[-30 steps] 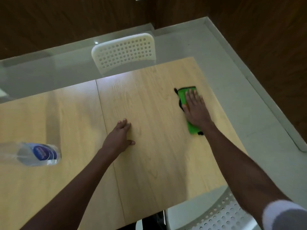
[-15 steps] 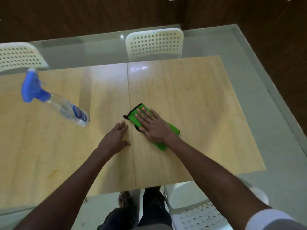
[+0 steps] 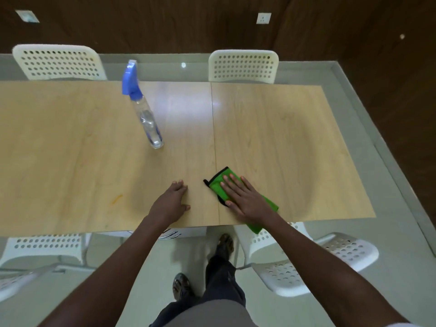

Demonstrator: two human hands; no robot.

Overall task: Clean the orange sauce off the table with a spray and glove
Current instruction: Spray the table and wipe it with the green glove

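Wooden bench (image 3: 70, 142) under glass, white chairs (image 3: 243, 64) around. Spray bottle (image 3: 144, 107) upright, part full of clear liquid. Right hand (image 3: 245, 199) flat on green glove (image 3: 218, 185), nearer the edge than before. Left hand (image 3: 171, 204) resting flat. Orange smear (image 3: 116, 198) far left.

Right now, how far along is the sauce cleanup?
Done: spray bottle stands set down on the table. In hand: right hand presses the green glove flat near the centre seam; left hand rests on the wood. Left: an orange smear remains, left of both hands.
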